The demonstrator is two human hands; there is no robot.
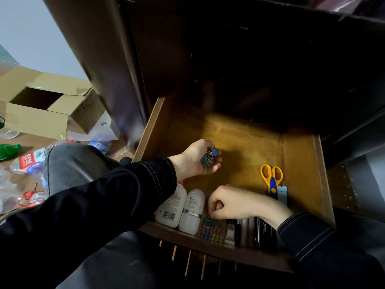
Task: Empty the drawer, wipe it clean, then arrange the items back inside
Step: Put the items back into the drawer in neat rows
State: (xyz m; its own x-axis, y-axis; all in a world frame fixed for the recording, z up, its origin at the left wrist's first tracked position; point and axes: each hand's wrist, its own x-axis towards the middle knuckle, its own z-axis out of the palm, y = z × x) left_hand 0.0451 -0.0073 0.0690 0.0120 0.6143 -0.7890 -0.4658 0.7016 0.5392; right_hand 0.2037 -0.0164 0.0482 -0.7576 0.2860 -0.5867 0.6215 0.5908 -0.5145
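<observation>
Dim floor-level workspace: open wooden drawer [300,159] beneath a dark cabinet, its base mostly bare. Left hand [195,161] cups a cluster of blue binder clips [209,157]. Right hand [231,202], fingers curled, pinches at the row of coloured binder clips [213,229] along the front wall, beside two white plastic bottles [181,207]. Judged step: arranging items back. Next: set each remaining clip into the row

One head-worn wide-angle camera looks steeply down, close over the open drawer [300,163] and both forearms.
</observation>
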